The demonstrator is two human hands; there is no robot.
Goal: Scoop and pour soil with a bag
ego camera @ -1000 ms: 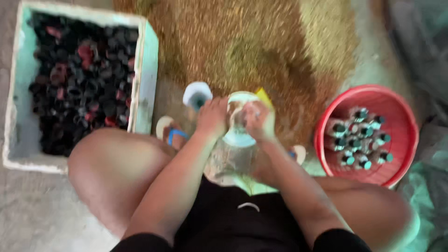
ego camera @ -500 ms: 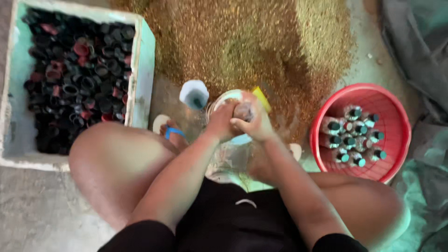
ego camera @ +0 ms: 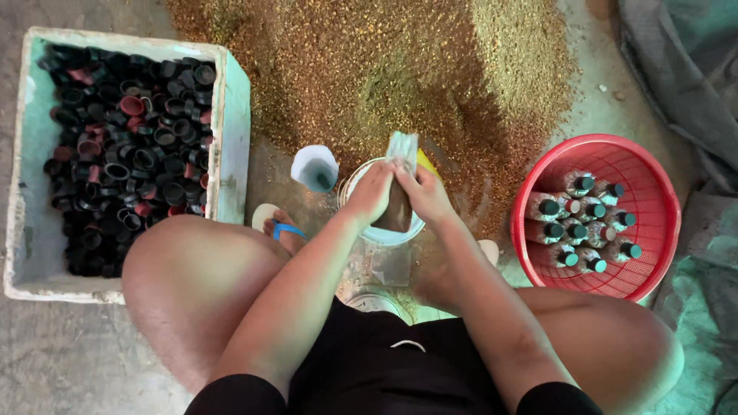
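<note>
You hold a small clear bottle (ego camera: 399,201) between both hands, neck pointing to twelve o'clock, already dark with brown grain up most of its length, and it sits just over the round white bowl (ego camera: 382,230) at the middle of the view. Your left hand (ego camera: 372,192) wraps its fingers closed around the bottle's left side; your right hand (ego camera: 427,196) closes on the right side near the pale top. The step in hand looks like filling or packing the bottle. Judging by the capped ones nearby, the next move calls for a cap from the box, so one hand would have to let go while the other keeps the bottle upright. At eleven o'clock of the bottle stands a small white cup (ego camera: 314,167), touching nothing. Beyond, at twelve o'clock, the brown grain heap (ego camera: 400,77) spreads over the floor. At nine o'clock lies the pale foam box (ego camera: 231,138) full of black and red caps (ego camera: 127,154). At three o'clock the red basket (ego camera: 653,192) holds filled, capped bottles (ego camera: 580,223).
</note>
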